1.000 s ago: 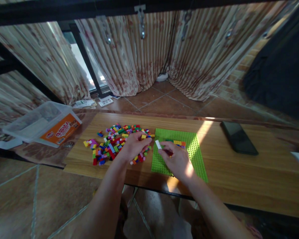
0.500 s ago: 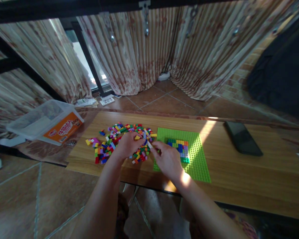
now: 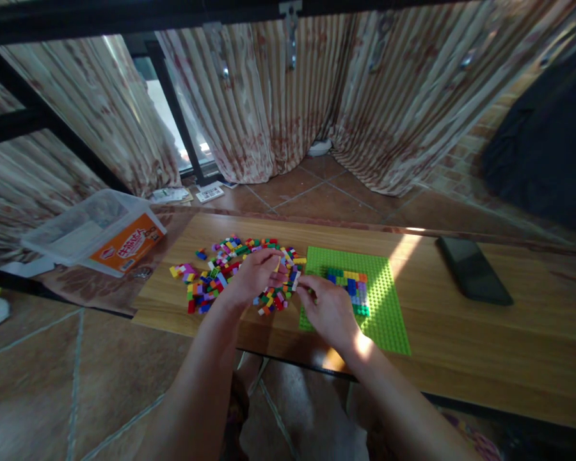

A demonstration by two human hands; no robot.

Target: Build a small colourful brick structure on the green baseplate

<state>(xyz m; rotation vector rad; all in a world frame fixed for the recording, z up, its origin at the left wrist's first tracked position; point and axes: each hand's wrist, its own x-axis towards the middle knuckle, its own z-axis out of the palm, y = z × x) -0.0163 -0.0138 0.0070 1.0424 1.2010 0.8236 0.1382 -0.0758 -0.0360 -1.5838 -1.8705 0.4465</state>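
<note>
A heap of small multicoloured toy bricks [image 3: 221,261] lies on the wooden table. Over its right side my left hand [image 3: 255,276] is turned partly palm up, its fingers curled around a small yellow brick [image 3: 277,263]. My right hand [image 3: 330,308] pinches a white brick [image 3: 296,280] between thumb and fingertips, close to the left hand but apart from it. Beneath the right hand is a green baseplate [image 3: 388,320]. On that plate sits a flat patch of joined bricks [image 3: 360,291] in blue, green, yellow, orange and purple, partly hidden by the right hand.
A black phone [image 3: 473,270] lies on the right of the wooden table [image 3: 441,352]. Left of the table stands a clear plastic box [image 3: 93,224] with an orange label. Striped curtains [image 3: 288,109] hang behind. Sunlight crosses the baseplate.
My left hand has rolled open towards palm up, with the yellow brick shifted in its fingers. The right hand keeps the white brick, now slightly apart from the left. The view has shifted slightly.
</note>
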